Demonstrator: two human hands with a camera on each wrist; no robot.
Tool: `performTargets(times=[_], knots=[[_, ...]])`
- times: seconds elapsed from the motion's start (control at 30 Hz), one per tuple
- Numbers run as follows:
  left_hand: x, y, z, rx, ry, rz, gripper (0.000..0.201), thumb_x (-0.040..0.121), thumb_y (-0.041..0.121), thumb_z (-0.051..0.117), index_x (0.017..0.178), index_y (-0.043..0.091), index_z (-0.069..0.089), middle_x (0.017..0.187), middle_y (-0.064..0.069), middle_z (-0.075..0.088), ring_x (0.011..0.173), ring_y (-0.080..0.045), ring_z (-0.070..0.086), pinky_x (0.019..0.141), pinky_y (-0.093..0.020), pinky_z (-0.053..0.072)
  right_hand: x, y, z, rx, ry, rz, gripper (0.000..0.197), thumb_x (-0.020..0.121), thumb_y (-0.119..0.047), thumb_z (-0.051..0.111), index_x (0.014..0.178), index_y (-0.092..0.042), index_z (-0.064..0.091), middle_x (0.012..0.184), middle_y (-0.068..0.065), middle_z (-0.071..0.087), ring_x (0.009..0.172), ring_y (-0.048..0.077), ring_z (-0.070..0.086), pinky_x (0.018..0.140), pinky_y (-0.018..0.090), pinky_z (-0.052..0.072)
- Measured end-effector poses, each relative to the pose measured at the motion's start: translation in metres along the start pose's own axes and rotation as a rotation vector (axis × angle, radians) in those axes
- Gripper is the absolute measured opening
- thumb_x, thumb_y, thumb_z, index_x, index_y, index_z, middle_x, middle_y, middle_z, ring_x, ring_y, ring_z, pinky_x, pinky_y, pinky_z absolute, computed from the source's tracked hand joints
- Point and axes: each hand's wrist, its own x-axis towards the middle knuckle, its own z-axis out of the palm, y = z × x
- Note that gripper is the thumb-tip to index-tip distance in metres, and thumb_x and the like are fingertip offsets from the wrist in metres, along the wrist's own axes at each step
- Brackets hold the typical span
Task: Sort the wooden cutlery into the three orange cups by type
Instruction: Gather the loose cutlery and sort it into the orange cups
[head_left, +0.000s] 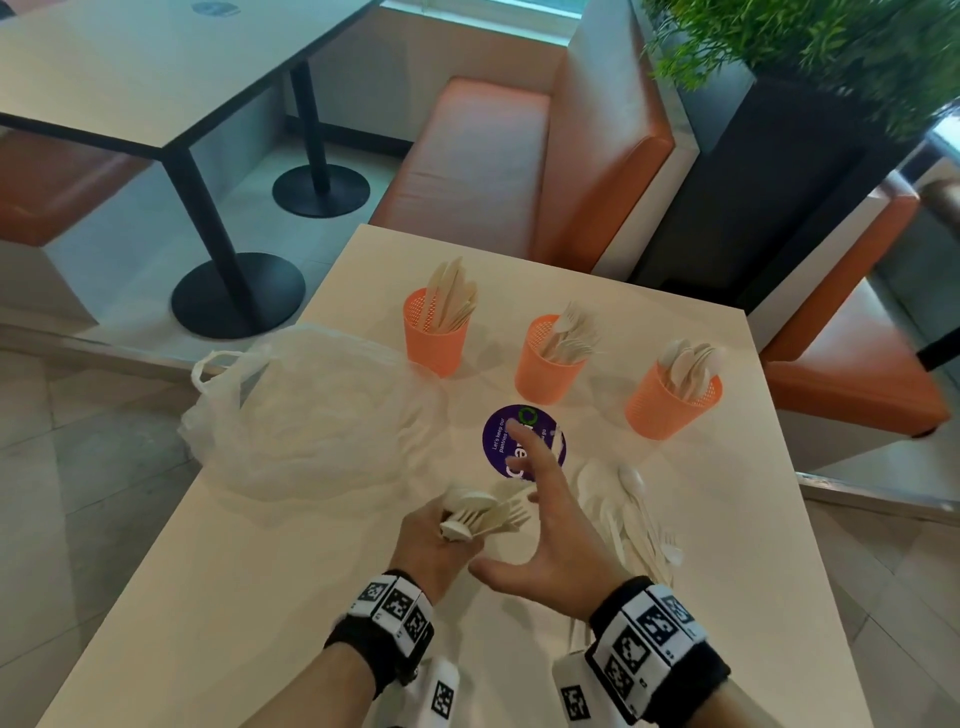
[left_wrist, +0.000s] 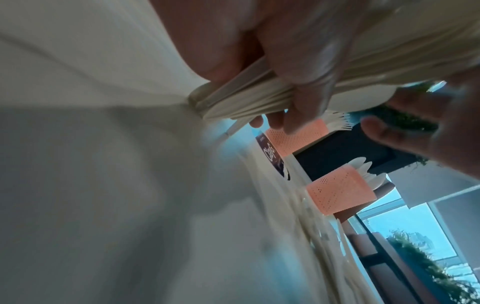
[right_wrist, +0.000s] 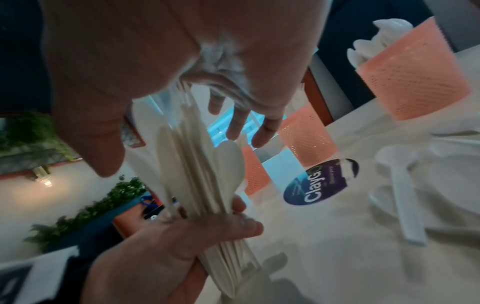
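Note:
Three orange cups stand at the table's far side: the left cup (head_left: 435, 332) holds knives, the middle cup (head_left: 548, 364) forks, the right cup (head_left: 670, 405) spoons. My left hand (head_left: 434, 535) grips a mixed bundle of wooden cutlery (head_left: 485, 514) just above the table; the same bundle (right_wrist: 202, 174) fills the right wrist view. Beside it, my right hand (head_left: 550, 525) hovers with fingers spread and straight, holding nothing. A loose pile of cutlery (head_left: 631, 514) lies on the table to the right of that hand.
A crumpled clear plastic bag (head_left: 311, 410) lies at the table's left. A round purple sticker (head_left: 524, 441) sits before the cups. Beyond the table (head_left: 234, 597) are an orange bench (head_left: 493, 161) and a dark planter (head_left: 769, 171).

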Motion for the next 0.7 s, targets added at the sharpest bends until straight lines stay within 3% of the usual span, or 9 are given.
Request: performTargets(times=[0.1,0.2,0.3,0.37,0.43,0.5,0.57,0.63,0.7], knots=[[0.003,0.004,0.001,0.029,-0.017,-0.015,0.032,0.071,-0.017,0.066,0.071,0.015,0.069,0.084,-0.015,0.06,0.08,-0.027,0.055,0.075,-0.038,0.046,0.003,-0.009,0.001,-0.023,0.023,-0.06,0.112,0.07,-0.033,0.084,0.153,-0.042,0.009,0.156,-0.021,0.025,0.143,0.0,0.027,0.113,0.018,0.027],[-0.001,0.012,0.0,0.094,-0.064,0.008,0.033,0.08,-0.014,0.06,0.072,0.017,0.064,0.078,-0.006,0.058,0.07,-0.018,0.055,0.065,-0.023,0.048,0.008,-0.012,0.004,-0.214,0.016,-0.099,0.098,0.076,-0.046,0.073,0.155,-0.031,0.017,0.159,-0.019,0.022,0.148,-0.002,0.012,0.119,0.027,0.016],[-0.004,0.01,0.001,0.071,-0.007,0.015,0.032,0.076,-0.017,0.066,0.08,0.014,0.064,0.079,-0.006,0.064,0.074,-0.021,0.06,0.065,-0.024,0.052,0.011,-0.011,0.013,-0.336,-0.086,-0.067,0.091,0.08,-0.052,0.066,0.155,-0.026,0.022,0.159,-0.014,0.027,0.151,0.002,0.003,0.122,0.038,0.013],[-0.002,0.008,0.001,0.099,0.03,-0.025,0.041,0.07,-0.012,0.075,0.083,0.024,0.06,0.082,0.001,0.066,0.078,-0.018,0.063,0.072,-0.028,0.054,0.016,-0.01,0.013,-0.313,-0.112,-0.031,0.092,0.08,-0.054,0.065,0.156,-0.026,0.019,0.159,-0.013,0.027,0.151,0.003,0.004,0.123,0.039,0.013],[0.0,0.008,0.0,0.128,0.042,-0.02,0.032,0.072,0.003,0.079,0.072,0.029,0.06,0.073,0.005,0.064,0.07,-0.015,0.061,0.068,-0.027,0.052,0.02,-0.01,0.008,-0.296,-0.089,-0.015,0.095,0.079,-0.059,0.064,0.156,-0.028,0.017,0.16,-0.013,0.024,0.15,0.004,0.009,0.122,0.035,0.014],[0.002,0.008,-0.002,0.126,0.069,-0.013,0.023,0.076,0.015,0.079,0.063,0.026,0.063,0.06,0.009,0.063,0.057,-0.006,0.06,0.056,-0.018,0.047,0.019,-0.009,0.001,-0.242,0.043,-0.031,0.084,0.079,-0.055,0.067,0.15,-0.029,0.031,0.15,-0.014,0.037,0.141,0.005,0.028,0.114,0.026,0.024],[0.0,0.011,-0.004,0.14,0.056,-0.004,0.014,0.077,0.018,0.079,0.069,0.018,0.067,0.056,0.004,0.066,0.05,-0.001,0.06,0.051,-0.016,0.044,0.016,-0.01,-0.005,-0.179,0.197,-0.073,0.054,0.081,-0.033,0.073,0.13,-0.028,0.052,0.121,-0.013,0.055,0.111,0.0,0.049,0.094,0.014,0.037],[-0.007,0.016,-0.004,0.143,0.023,0.002,0.014,0.078,0.019,0.078,0.075,0.009,0.069,0.054,-0.003,0.067,0.048,-0.009,0.062,0.051,-0.021,0.047,0.011,-0.014,-0.01,-0.132,0.261,-0.085,0.034,0.082,-0.011,0.071,0.111,-0.026,0.061,0.095,-0.009,0.057,0.077,0.008,0.056,0.07,0.01,0.041],[-0.012,0.019,-0.003,0.104,-0.019,-0.01,0.016,0.079,0.018,0.076,0.077,0.005,0.067,0.053,-0.004,0.065,0.047,-0.017,0.062,0.051,-0.026,0.05,0.007,-0.021,-0.014,-0.07,0.236,-0.046,0.032,0.084,-0.005,0.068,0.11,-0.024,0.064,0.089,-0.008,0.057,0.065,0.015,0.055,0.061,0.013,0.044]])
